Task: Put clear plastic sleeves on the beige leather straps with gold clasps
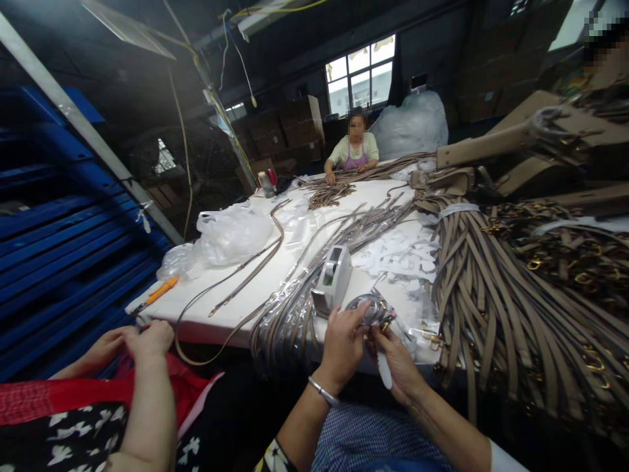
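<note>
My left hand [344,344], with a bracelet at its wrist, pinches a coiled, plastic-wrapped strap [372,308] over the table's front edge. Close beside it, my right hand [397,367] is closed on the same strap near a gold-coloured metal fitting [386,326]. A white paper strip [384,371] hangs down between the hands; which fingers grip it is hard to make out. Just beyond my left hand stands a grey tape dispenser [334,278]. Plastic-sleeved straps [289,321] droop over the edge to the left.
A big bundle of tan straps [472,275] hangs at the right. White paper pieces [400,255] lie behind my hands. Plastic bags [236,233] and an orange-handled tool [162,290] are at the left. A co-worker's hands [147,341] work close by on the left; another person [354,147] sits opposite.
</note>
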Demonstrator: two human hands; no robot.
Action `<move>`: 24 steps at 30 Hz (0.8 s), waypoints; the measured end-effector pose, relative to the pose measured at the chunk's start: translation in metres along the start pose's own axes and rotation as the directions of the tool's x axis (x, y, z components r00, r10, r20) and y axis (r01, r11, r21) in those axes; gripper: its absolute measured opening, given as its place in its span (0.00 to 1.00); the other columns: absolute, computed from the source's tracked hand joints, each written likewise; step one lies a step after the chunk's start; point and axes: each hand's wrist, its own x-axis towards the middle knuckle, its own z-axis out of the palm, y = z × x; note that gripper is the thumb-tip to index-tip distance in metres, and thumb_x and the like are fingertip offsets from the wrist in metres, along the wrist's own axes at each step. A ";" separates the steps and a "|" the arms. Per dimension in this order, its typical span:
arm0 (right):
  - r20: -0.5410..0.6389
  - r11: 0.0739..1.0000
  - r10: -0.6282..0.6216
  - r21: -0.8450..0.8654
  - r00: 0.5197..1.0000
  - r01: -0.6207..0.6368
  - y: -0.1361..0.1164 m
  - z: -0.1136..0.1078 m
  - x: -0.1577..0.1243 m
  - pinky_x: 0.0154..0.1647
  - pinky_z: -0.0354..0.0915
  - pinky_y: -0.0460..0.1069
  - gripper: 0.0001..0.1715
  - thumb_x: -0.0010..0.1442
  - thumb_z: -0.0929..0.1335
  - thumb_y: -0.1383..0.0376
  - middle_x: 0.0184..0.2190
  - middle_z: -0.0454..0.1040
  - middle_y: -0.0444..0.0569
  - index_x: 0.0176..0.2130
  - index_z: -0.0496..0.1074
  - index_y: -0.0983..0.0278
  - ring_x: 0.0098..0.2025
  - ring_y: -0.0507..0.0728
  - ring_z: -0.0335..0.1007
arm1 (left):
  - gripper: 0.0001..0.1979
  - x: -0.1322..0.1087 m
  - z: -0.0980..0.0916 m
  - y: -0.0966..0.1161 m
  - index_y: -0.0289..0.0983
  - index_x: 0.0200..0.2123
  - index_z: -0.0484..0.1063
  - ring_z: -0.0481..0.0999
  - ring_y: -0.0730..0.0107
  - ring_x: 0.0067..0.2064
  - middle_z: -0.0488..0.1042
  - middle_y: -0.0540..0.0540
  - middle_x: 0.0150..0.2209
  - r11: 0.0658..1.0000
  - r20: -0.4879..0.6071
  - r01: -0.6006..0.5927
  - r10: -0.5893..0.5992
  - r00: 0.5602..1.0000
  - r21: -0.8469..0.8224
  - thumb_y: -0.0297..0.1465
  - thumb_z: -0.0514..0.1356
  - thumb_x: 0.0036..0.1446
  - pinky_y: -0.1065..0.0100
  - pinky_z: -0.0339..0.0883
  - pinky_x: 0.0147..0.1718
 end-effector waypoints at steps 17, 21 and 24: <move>-0.010 0.984 0.140 -0.113 0.990 -0.141 -0.002 0.003 -0.004 0.48 0.72 0.44 0.18 0.44 0.79 0.63 0.40 0.81 0.48 0.37 0.79 0.64 0.46 0.56 0.76 | 0.14 -0.016 0.002 -0.032 0.44 0.45 0.76 0.78 0.64 0.40 0.81 0.50 0.39 0.996 -0.093 0.054 -0.047 0.995 0.077 0.24 0.63 0.56 0.64 0.68 0.43; 0.017 0.958 0.211 -0.201 0.977 -0.203 -0.011 0.004 -0.018 0.51 0.72 0.49 0.21 0.49 0.75 0.64 0.44 0.79 0.52 0.44 0.75 0.65 0.49 0.60 0.76 | 0.13 -0.023 0.015 -0.043 0.44 0.44 0.76 0.78 0.64 0.38 0.81 0.50 0.36 0.991 -0.062 0.052 -0.044 0.997 0.123 0.25 0.62 0.57 0.65 0.67 0.40; -0.029 0.918 0.201 -0.344 0.979 -0.198 -0.016 -0.001 -0.025 0.46 0.75 0.55 0.33 0.52 0.74 0.61 0.40 0.80 0.54 0.55 0.65 0.64 0.44 0.62 0.78 | 0.12 -0.024 0.020 -0.046 0.44 0.45 0.75 0.78 0.64 0.39 0.81 0.50 0.38 0.989 -0.060 0.067 -0.060 0.996 0.129 0.26 0.62 0.58 0.64 0.67 0.41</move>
